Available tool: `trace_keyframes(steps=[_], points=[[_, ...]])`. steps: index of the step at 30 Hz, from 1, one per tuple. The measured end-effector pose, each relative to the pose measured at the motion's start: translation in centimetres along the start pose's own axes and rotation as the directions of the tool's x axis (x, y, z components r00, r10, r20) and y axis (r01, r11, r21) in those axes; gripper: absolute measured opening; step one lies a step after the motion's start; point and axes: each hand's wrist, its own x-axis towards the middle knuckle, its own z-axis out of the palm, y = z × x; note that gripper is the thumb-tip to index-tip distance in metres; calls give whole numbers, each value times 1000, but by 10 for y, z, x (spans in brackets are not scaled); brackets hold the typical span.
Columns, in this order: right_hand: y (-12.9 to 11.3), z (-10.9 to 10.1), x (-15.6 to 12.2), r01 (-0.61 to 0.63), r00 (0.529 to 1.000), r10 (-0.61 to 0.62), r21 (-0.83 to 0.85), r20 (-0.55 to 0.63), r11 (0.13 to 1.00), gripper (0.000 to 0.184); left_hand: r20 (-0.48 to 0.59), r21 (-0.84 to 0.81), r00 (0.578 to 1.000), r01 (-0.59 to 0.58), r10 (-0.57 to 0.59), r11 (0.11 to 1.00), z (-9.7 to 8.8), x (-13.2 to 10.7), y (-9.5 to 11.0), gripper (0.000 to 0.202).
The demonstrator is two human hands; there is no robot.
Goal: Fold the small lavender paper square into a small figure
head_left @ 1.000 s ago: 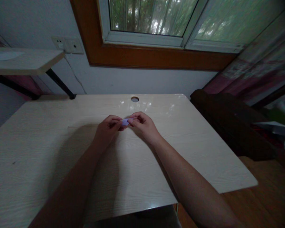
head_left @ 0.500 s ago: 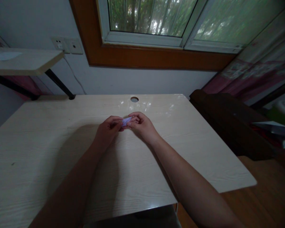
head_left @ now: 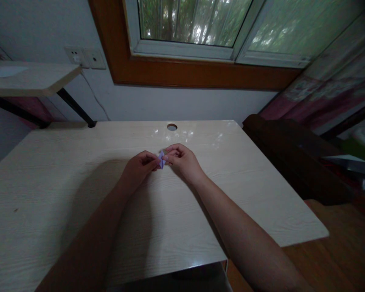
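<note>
A small piece of folded purple paper (head_left: 161, 159) is held just above the desk, between my two hands. It stands upright as a narrow pointed shape, with a dark crease or gap down its middle. My left hand (head_left: 141, 165) pinches its left side between thumb and fingers. From the right, my right hand (head_left: 184, 161) grips the other side with thumb and forefinger, its other fingers curled behind. The fingertips cover part of the paper's edges.
The pale wood-grain desk (head_left: 200, 223) has a round cable hole (head_left: 172, 127) near its back edge. A raised shelf (head_left: 33, 83) on black legs stands at the back left. Beyond the right edge sits dark brown furniture (head_left: 280, 154). A window (head_left: 194, 24) is ahead.
The folded paper has turned from lying slanted between my fingers to standing upright with its point up. My left hand has shifted slightly right; both hands keep their hold.
</note>
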Motion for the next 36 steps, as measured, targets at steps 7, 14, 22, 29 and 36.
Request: trace_keyframes(steps=[7,14,22,29,36], points=[[-10,2,-4,-52,997,55,-48,51,997,19,-89,-139,992,71,-84,988,-2,-1,5,30],[-7,-1,-5,-86,988,94,-69,123,994,17,-76,-115,993,81,-90,990,-2,-2,6,29],[-11,2,-5,-74,993,84,-120,82,990,17,-78,-101,995,47,-55,994,-2,-2,5,30],[-9,2,-6,-22,998,32,-195,50,980,17,-48,-104,997,58,-64,993,0,-4,5,28],[-5,2,-6,1,1000,0,-261,6,965,19,-20,-96,998,58,-60,994,1,-4,4,29]])
